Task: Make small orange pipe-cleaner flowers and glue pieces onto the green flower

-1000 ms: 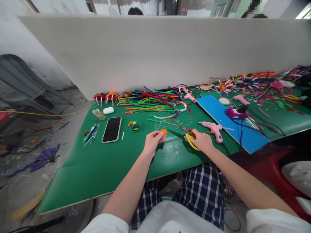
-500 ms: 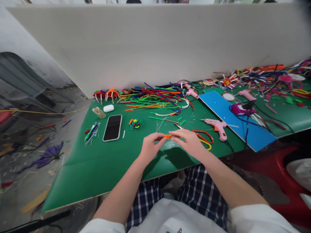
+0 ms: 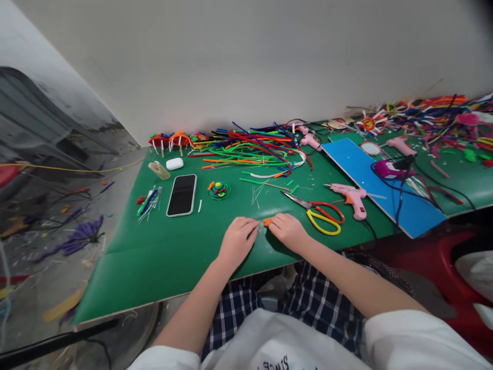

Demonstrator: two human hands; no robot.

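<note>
A small orange piece [image 3: 267, 222], perhaps bent pipe cleaner, is at the fingertips of my right hand [image 3: 287, 231], which pinches it low over the table. Just left of it, my left hand [image 3: 238, 237] lies on the green tabletop [image 3: 165, 262]. Its fingers stretch toward the piece, a dark gap showing by the thumb, and I see nothing held in it. Scissors [image 3: 318, 213] with red and yellow handles lie right of my right hand, blades parted. Thin wires [image 3: 258, 194] and short green pipe-cleaner bits [image 3: 295, 189] are scattered beyond my hands.
On the left are a phone [image 3: 182, 195], a white earbud case [image 3: 174, 164] and a round coiled green ornament [image 3: 219, 190]. Pipe cleaners [image 3: 250, 146] are heaped along the back. A pink glue gun [image 3: 352, 198] rests beside a blue board [image 3: 408, 218], its cord trailing toward the front edge.
My hands have come down to the table. My left hand has drawn away from the orange piece, which stays at my right fingertips. The view has tilted down, showing the scissors more fully.
</note>
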